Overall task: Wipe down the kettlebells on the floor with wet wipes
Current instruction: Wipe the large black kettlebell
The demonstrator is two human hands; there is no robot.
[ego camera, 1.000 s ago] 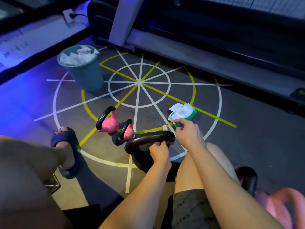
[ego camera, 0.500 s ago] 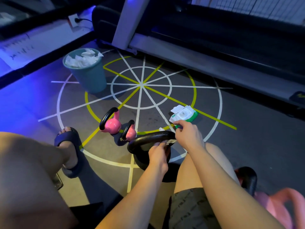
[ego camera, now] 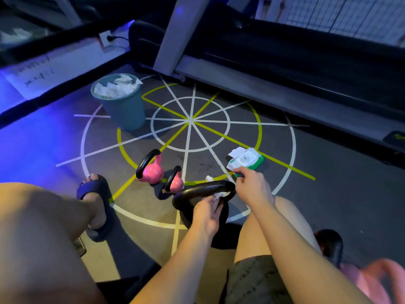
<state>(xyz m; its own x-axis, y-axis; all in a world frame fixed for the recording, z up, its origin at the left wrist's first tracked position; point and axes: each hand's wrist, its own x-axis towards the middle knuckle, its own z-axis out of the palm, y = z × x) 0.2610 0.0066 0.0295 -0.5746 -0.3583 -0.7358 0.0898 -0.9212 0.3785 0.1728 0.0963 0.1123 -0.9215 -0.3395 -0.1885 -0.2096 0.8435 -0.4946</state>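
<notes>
Gripping a wet wipe [ego camera: 222, 194], the left hand [ego camera: 206, 213] presses it on the black kettlebell [ego camera: 197, 189] handle. The right hand [ego camera: 252, 187] pinches the wipes pack [ego camera: 247, 160] at its near edge, with open floor [ego camera: 339, 205] to the right.

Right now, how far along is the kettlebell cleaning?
Done: the bin is heaped with used wipes. In hand: the left hand presses a wipe on the handle of the black kettlebell while the right hand pinches the wipe pack. Left: unclear; the two pink kettlebells show no sign either way.

Dim room, blue glow from left, wide-angle edge warping, corners blurred.
</notes>
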